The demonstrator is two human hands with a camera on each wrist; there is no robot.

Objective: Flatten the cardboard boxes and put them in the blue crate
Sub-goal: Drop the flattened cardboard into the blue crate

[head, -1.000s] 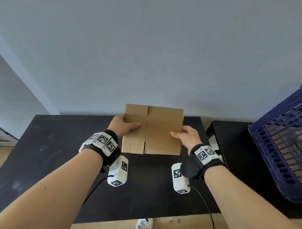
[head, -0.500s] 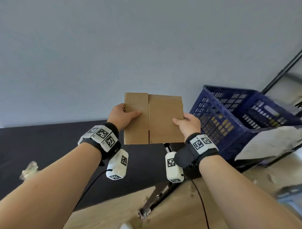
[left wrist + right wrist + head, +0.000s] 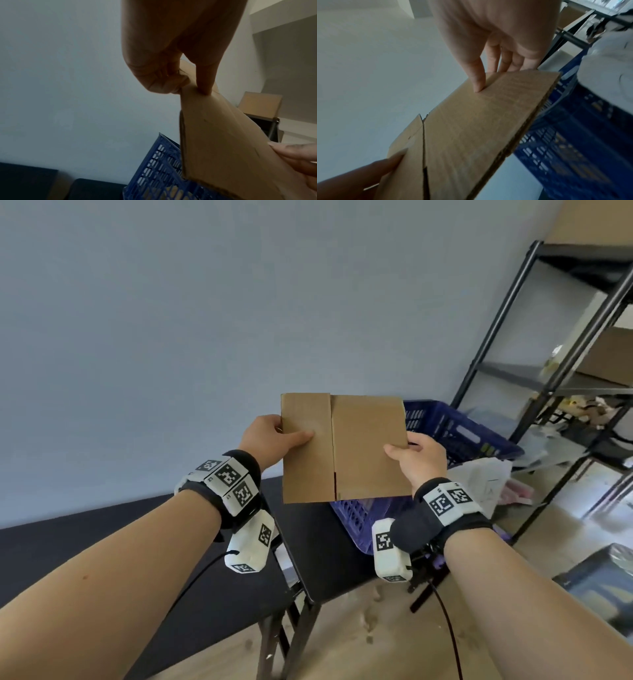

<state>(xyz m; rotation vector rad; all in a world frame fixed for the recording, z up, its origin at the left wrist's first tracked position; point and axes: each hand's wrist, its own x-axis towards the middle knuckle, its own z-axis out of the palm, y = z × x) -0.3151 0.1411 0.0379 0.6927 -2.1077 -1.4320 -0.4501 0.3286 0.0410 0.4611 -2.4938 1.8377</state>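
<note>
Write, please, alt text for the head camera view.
Two hands, left hand and right hand, hold a flattened cardboard box by its side edges in front of a blue crate. A black table is below.

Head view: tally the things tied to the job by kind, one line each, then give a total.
Flattened cardboard box: 1, held up between both hands
Blue crate: 1, behind the box
Hand: 2, left hand and right hand, each pinching a side edge of the box
Black table: 1, under the crate
Total: 5
</note>
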